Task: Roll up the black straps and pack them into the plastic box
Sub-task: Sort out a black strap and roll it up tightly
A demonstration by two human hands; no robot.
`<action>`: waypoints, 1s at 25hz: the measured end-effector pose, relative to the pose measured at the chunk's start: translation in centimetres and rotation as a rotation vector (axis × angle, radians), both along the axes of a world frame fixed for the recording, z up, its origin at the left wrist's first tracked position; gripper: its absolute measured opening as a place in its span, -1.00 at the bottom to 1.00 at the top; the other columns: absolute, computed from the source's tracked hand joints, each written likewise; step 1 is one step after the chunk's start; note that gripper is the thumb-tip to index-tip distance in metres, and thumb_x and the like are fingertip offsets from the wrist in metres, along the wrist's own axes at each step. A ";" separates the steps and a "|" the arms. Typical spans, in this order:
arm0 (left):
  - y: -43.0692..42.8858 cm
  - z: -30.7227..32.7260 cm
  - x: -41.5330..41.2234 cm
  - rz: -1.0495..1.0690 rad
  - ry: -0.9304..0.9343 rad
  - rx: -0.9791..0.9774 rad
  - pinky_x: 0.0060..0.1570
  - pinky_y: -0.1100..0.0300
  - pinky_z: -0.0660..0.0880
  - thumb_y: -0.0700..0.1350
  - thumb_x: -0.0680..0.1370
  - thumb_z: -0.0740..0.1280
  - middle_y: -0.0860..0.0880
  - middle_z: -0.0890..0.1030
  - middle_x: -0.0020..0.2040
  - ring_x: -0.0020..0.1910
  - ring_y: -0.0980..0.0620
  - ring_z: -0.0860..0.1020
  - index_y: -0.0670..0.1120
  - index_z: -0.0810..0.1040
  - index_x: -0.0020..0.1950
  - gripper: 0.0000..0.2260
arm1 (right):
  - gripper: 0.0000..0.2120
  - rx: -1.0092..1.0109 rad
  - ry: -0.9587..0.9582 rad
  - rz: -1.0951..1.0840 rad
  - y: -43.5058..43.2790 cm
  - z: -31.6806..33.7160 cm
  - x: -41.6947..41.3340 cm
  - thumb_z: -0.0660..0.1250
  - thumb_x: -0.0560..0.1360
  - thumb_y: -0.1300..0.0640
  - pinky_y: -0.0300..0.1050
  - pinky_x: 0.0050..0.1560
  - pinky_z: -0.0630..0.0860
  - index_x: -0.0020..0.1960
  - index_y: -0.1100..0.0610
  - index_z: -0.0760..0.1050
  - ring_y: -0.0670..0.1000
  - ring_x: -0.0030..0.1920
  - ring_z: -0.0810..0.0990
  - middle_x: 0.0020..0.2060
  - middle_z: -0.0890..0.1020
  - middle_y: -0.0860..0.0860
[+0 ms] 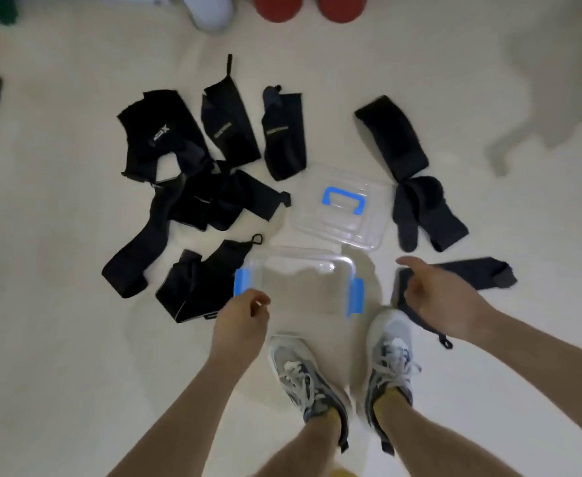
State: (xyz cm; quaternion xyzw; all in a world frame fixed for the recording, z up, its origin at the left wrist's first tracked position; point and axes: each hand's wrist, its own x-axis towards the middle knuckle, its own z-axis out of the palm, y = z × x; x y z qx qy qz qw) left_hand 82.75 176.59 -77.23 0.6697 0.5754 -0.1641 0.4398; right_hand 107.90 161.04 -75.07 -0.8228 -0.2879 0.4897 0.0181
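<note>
I see plastic box (357,297) at 6 o'clock, lid (342,215) off beside it. Black straps (229,132) lie unrolled, 9 to 3 o'clock. Left hand (243,316) curled at box rim, grip unclear; right hand (435,297) relaxed, holding nothing.

The person wears grey-and-white trainers (305,380) with white laces (394,352) over yellow socks (333,414), limbs bare

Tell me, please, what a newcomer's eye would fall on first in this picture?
The black straps stand out first, strewn unrolled over the pale floor, mostly left of centre. Then comes the clear plastic box with blue latches, open and empty before the person's shoes, its blue-handled lid lying just beyond it. The left hand is at the box's near left corner; the right hand hovers over a strap on the right.
</note>
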 end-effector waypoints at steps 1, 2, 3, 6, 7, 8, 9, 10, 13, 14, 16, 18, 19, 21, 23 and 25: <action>1.8 -2.0 0.0 0.010 0.008 0.064 -0.26 0.20 0.41 -0.20 0.60 0.23 0.00 0.59 -0.12 -0.25 0.06 0.51 0.00 0.55 0.04 -0.84 | -0.45 0.036 0.002 0.036 2.4 -2.1 0.3 0.25 0.57 0.19 -0.23 -0.08 0.42 0.53 0.01 0.23 -0.05 -0.10 0.57 -0.07 0.60 -0.01; 3.7 -4.1 -0.3 0.027 0.021 0.143 -0.18 0.17 0.44 -0.21 0.59 0.23 -0.02 0.60 -0.06 -0.16 0.02 0.55 -0.02 0.57 0.07 -0.83 | -0.43 0.070 0.018 0.054 5.0 -4.5 0.2 0.28 0.57 0.16 -0.14 0.06 0.45 0.53 -0.02 0.21 0.03 0.05 0.58 0.09 0.59 0.05; 5.5 -6.4 -0.7 0.046 0.036 0.234 -0.11 0.16 0.45 -0.23 0.58 0.23 -0.02 0.61 0.00 -0.06 -0.02 0.57 -0.05 0.59 0.10 -0.80 | -0.41 0.107 0.031 0.073 7.6 -7.2 -0.2 0.30 0.56 0.13 -0.09 0.14 0.44 0.54 -0.05 0.19 0.09 0.17 0.55 0.20 0.55 0.09; 10.4 -14.1 -3.7 -0.044 0.200 0.343 0.09 0.04 0.48 -0.30 0.48 0.25 -0.04 0.55 0.25 0.22 -0.12 0.49 -0.02 0.54 0.29 -0.59 | -0.30 0.182 0.110 0.175 14.6 -14.4 -2.8 0.36 0.54 -0.02 -0.06 0.24 0.41 0.57 -0.15 0.08 0.10 0.33 0.44 0.34 0.46 0.08; 11.1 -16.4 -5.2 -0.113 0.302 0.297 0.20 -0.04 0.45 -0.26 0.46 0.29 -0.05 0.45 0.38 0.33 -0.16 0.39 0.05 0.45 0.39 -0.50 | -0.23 0.171 0.156 0.261 16.3 -16.3 -3.9 0.38 0.51 -0.10 -0.03 0.30 0.39 0.58 -0.18 0.02 0.08 0.39 0.38 0.40 0.40 0.06; 11.4 -18.4 -6.6 -0.158 0.417 0.204 0.30 -0.15 0.39 -0.18 0.45 0.36 -0.05 0.27 0.51 0.45 -0.21 0.25 0.13 0.30 0.48 -0.37 | -0.14 0.147 0.203 0.370 17.7 -18.2 -5.3 0.40 0.47 -0.18 0.01 0.36 0.37 0.58 -0.18 -0.05 0.07 0.44 0.32 0.46 0.34 0.03; 11.2 -20.1 -7.7 -0.183 0.516 0.107 0.34 -0.24 0.32 -0.09 0.42 0.44 -0.05 0.08 0.58 0.51 -0.25 0.11 0.21 0.12 0.54 -0.21 | -0.06 0.108 0.243 0.465 18.9 -19.7 -6.5 0.42 0.44 -0.23 0.03 0.39 0.35 0.59 -0.18 -0.11 0.06 0.46 0.28 0.51 0.27 0.01; 10.6 -21.4 -8.4 -0.197 0.580 0.038 0.34 -0.28 0.31 -0.01 0.39 0.50 -0.07 -0.05 0.59 0.52 -0.30 0.05 0.25 0.00 0.55 -0.10 | -0.03 0.054 0.275 0.534 19.8 -21.1 -7.7 0.43 0.43 -0.23 0.00 0.36 0.37 0.59 -0.18 -0.15 0.05 0.45 0.31 0.53 0.25 0.00; 10.1 -23.2 -8.7 -0.230 0.547 0.179 0.07 -0.10 0.46 -0.12 0.46 0.42 -0.22 0.23 0.44 0.28 -0.33 0.40 0.08 0.22 0.48 -0.35 | -0.33 -0.055 0.309 0.723 21.0 -23.0 -10.1 0.28 0.57 0.07 -0.14 0.07 0.47 0.59 -0.12 0.07 0.04 0.19 0.53 0.41 0.43 0.02; 10.6 -22.4 -8.3 -0.186 0.496 0.265 -0.03 -0.03 0.46 -0.21 0.49 0.33 -0.20 0.42 0.28 0.13 -0.27 0.49 -0.02 0.38 0.34 -0.57 | -0.46 -0.035 0.263 0.754 21.0 -23.0 -10.4 0.21 0.59 0.14 -0.12 0.10 0.48 0.54 -0.07 0.22 0.06 0.19 0.54 0.37 0.48 0.03; 11.9 -19.8 -8.0 0.042 0.347 0.333 -0.12 0.06 0.42 -0.30 0.47 0.23 -0.09 0.59 -0.03 -0.07 -0.14 0.54 -0.07 0.54 0.09 -0.74 | -0.57 0.011 0.134 0.697 19.9 -21.9 -10.3 0.16 0.61 0.17 -0.05 0.21 0.47 0.46 -0.02 0.38 0.09 0.25 0.52 0.33 0.53 0.03; 13.5 -14.7 -7.1 0.542 0.078 0.268 -0.06 0.07 0.53 -0.31 0.42 0.29 -0.01 0.64 -0.16 -0.09 -0.08 0.59 -0.04 0.63 -0.04 -0.76 | -0.56 0.027 0.009 0.526 18.1 -20.0 -9.9 0.19 0.61 0.12 -0.04 0.24 0.45 0.49 -0.02 0.32 0.12 0.30 0.49 0.35 0.51 0.04; 14.2 -11.2 -6.4 0.811 -0.135 0.223 -0.01 0.05 0.58 -0.33 0.40 0.34 0.01 0.66 -0.20 -0.11 -0.06 0.63 -0.04 0.64 -0.11 -0.78 | -0.50 0.048 -0.046 0.462 17.5 -18.6 -9.6 0.22 0.60 0.09 -0.01 0.25 0.45 0.52 0.00 0.25 0.15 0.31 0.47 0.36 0.49 0.06; 14.7 -3.0 -4.8 1.137 -0.496 0.108 -0.03 0.04 0.61 -0.40 0.38 0.36 0.00 0.65 -0.26 -0.16 -0.05 0.64 -0.11 0.62 -0.19 -0.80 | -0.39 0.134 -0.088 0.323 17.1 -14.5 -9.6 0.28 0.58 0.07 0.08 0.29 0.41 0.57 0.07 0.15 0.20 0.36 0.39 0.38 0.42 0.12; 14.4 4.5 -3.4 1.176 -0.702 -0.083 -0.09 0.07 0.61 -0.41 0.36 0.30 -0.01 0.62 -0.29 -0.18 -0.05 0.64 -0.13 0.58 -0.25 -0.81 | -0.42 0.220 0.097 -0.063 17.8 -9.8 -10.4 0.32 0.57 0.02 0.08 0.35 0.39 0.54 0.06 0.23 0.15 0.38 0.38 0.40 0.42 0.11; 13.6 10.3 -2.8 1.064 -0.849 -0.308 -0.16 0.15 0.58 -0.33 0.29 0.26 0.01 0.57 -0.33 -0.24 -0.02 0.61 -0.09 0.52 -0.36 -0.84 | -0.41 0.089 0.616 -0.627 18.9 -4.0 -11.4 0.35 0.49 -0.25 0.13 0.31 0.45 0.45 -0.06 0.38 0.08 0.34 0.47 0.37 0.50 0.04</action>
